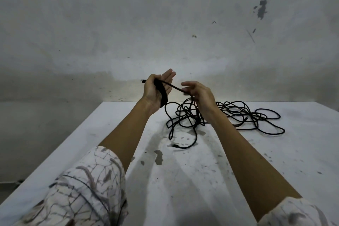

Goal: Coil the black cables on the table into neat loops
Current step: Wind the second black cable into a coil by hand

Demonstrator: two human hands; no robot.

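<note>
From the head camera, both forearms reach out over a white, paint-flecked table point(183, 180), with patterned sleeves point(86, 187) pushed back near the elbows. The left hand point(157, 90) is raised palm-up above the table's far edge; its thumb presses a black cable point(169, 86) against the palm while the 4 fingers stretch out nearly straight. A small bundle of coiled turns point(163, 96) hangs across that palm down toward the wrist, and the cable's metal-tipped plug point(142, 81) sticks out past the thumb side. From the palm, 1 taut run of cable crosses to the right hand point(197, 93), which is held just beside the left, fingers loosely curled, pinching the cable near the fingertips; the exact grip is blurred. Below the right hand the cable drops into a loose tangle of black cables point(229, 115) lying on the table, spread from under the wrists out to the right in many overlapping loops. Another plug end point(174, 145) rests on the tabletop nearer the person. Behind stands a stained grey wall point(165, 24).
</note>
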